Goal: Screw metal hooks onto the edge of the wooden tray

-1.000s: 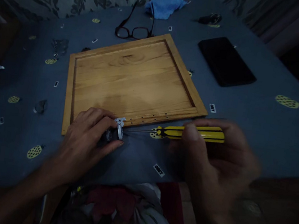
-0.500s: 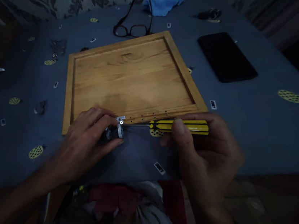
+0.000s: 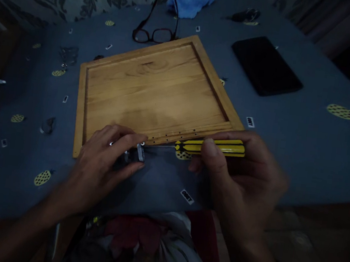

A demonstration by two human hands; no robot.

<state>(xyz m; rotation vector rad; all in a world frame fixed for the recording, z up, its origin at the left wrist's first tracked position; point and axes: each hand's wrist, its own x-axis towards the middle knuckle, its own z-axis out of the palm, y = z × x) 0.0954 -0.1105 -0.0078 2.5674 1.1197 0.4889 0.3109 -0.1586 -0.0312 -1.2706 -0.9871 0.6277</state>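
Observation:
My left hand [image 3: 108, 150] is closed around a small shiny metal hinge [image 3: 141, 152], at the near edge of a framed wooden panel [image 3: 154, 88]. Fingers hide much of the hinge. In my right hand [image 3: 236, 172] is a screwdriver [image 3: 211, 147] with a yellow and black handle, gripped between thumb and fingers. Its thin shaft points left, toward the hinge; whether the tip touches it I cannot tell. A row of small dark holes runs along the panel's near edge, between the two hands.
Behind the panel lie eyeglasses [image 3: 155, 35] and a blue cloth [image 3: 192, 4]. A black tablet-like slab [image 3: 266, 65] and a dark tool [image 3: 246, 15] are on the right. Another metal piece [image 3: 48, 125] and small hardware [image 3: 67, 56] rest on the patterned tablecloth [image 3: 306, 151] at left.
My left index finger has moved right over the top of the hinge, covering its plate and screw. The screwdriver stays in nearly the same place.

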